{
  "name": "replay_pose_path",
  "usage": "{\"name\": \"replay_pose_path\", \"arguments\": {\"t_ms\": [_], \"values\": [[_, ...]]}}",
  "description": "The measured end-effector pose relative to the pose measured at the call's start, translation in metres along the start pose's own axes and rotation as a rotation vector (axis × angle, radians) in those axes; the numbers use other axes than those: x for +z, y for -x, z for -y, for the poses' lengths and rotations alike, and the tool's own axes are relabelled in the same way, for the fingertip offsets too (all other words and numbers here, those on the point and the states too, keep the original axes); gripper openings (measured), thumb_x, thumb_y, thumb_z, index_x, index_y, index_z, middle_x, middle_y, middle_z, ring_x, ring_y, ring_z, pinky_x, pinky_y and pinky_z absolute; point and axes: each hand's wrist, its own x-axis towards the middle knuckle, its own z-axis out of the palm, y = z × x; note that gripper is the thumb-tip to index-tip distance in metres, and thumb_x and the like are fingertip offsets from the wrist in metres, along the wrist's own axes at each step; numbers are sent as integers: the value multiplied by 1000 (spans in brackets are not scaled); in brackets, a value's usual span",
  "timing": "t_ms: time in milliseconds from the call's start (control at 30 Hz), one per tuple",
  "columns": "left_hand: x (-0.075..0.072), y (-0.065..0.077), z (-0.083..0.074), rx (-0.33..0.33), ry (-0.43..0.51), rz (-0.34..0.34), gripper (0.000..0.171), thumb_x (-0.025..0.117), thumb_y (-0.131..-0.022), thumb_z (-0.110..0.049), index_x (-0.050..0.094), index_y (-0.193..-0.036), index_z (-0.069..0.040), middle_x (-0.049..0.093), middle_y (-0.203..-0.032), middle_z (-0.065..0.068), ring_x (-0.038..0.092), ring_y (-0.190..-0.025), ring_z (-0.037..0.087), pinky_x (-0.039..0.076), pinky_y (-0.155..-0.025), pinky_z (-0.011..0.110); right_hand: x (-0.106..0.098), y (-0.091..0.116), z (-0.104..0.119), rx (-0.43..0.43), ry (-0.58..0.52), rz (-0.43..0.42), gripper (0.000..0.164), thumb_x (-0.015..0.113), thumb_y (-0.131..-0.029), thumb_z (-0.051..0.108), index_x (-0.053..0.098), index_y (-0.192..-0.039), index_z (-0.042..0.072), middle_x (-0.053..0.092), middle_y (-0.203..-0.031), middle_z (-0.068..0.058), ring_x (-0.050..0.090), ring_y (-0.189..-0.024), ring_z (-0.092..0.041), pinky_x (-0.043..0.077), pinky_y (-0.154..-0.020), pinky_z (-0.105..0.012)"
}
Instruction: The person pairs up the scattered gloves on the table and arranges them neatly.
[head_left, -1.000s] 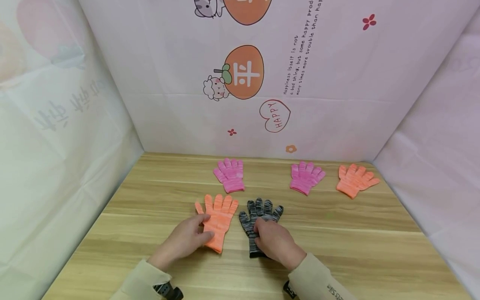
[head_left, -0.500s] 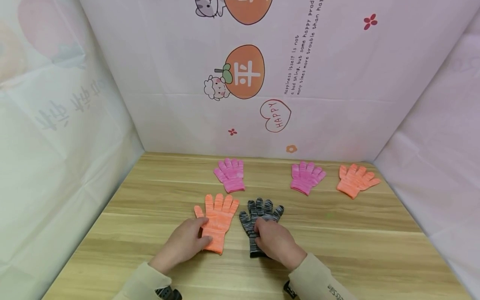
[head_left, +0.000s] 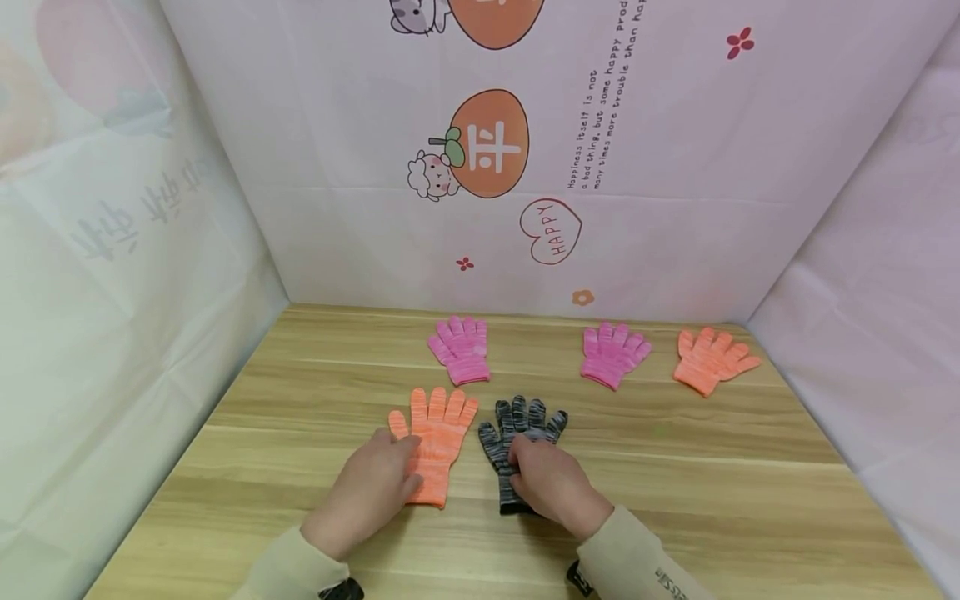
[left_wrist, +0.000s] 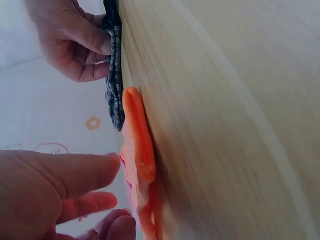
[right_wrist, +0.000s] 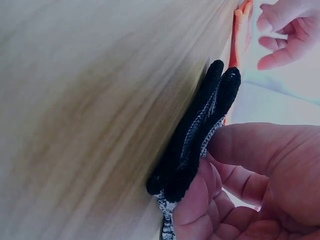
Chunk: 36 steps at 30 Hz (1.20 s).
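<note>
Nearer orange five-fingered knit glove (head_left: pixel 441 442): likely limp; pinch cuff (head_left: pixel 431 497), opposite table's (head_left: pixel 750 467) far edge.
Left hand (head_left: pixel 369 490): spread.
Right hand (head_left: pixel 553 482): pinch unclear.

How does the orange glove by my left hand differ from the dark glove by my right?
The orange glove is nearly uniform orange; the dark glove is streaked black and grey. The orange glove's cuff ends in orange, the dark glove's in black. Both gloves point their fingers away from you.

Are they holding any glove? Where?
The right hand touches the middle of the dark glove, but whether it pinches can't be told. The left hand seems to hold nothing.
</note>
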Motion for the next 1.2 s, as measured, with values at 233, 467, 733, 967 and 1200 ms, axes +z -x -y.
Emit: {"name": "replay_pose_path", "arguments": {"t_ms": [233, 467, 733, 967, 1200], "values": [[7, 0, -9, 207, -77, 5, 16, 80, -90, -20, 74, -97, -7, 71, -99, 9, 65, -88, 23, 55, -79, 40, 0, 0, 0, 8, -6, 13, 18, 75, -94, 16, 65, -108, 11, 69, -98, -4, 66, -94, -22, 57, -83, -45], [14, -3, -11, 253, -121, 54, 22, 78, -93, -31, 66, -82, -16, 70, -99, 5, 65, -90, 21, 55, -80, 38, -1, -1, 0, 20, -10, 23, 18, 75, -95, 16, 65, -109, 12, 69, -100, -4, 66, -95, -22, 57, -84, -45], [15, -5, -16, 264, -126, 53, 24, 79, -92, -31, 64, -79, -17, 69, -96, 6, 63, -85, 20, 53, -77, 38, -1, -1, -1, 17, -32, 23, 18, 75, -95, 16, 66, -109, 11, 70, -101, -4, 67, -96, -22, 57, -83, -45], [18, -5, -16, 273, -147, 40, 22, 79, -92, -33, 68, -82, -16, 69, -97, 6, 61, -82, 19, 53, -74, 36, -1, 0, -2, 27, -46, 22, 17, 75, -94, 16, 66, -109, 11, 70, -102, -4, 68, -96, -22, 57, -84, -45], [19, -1, -16, 269, -159, 31, 21, 78, -92, -32, 69, -82, -15, 68, -101, 9, 61, -85, 20, 53, -75, 37, -1, 0, 0, 18, -48, 11, 17, 74, -94, 14, 67, -109, 11, 71, -104, -4, 69, -98, -23, 57, -85, -46]]}}
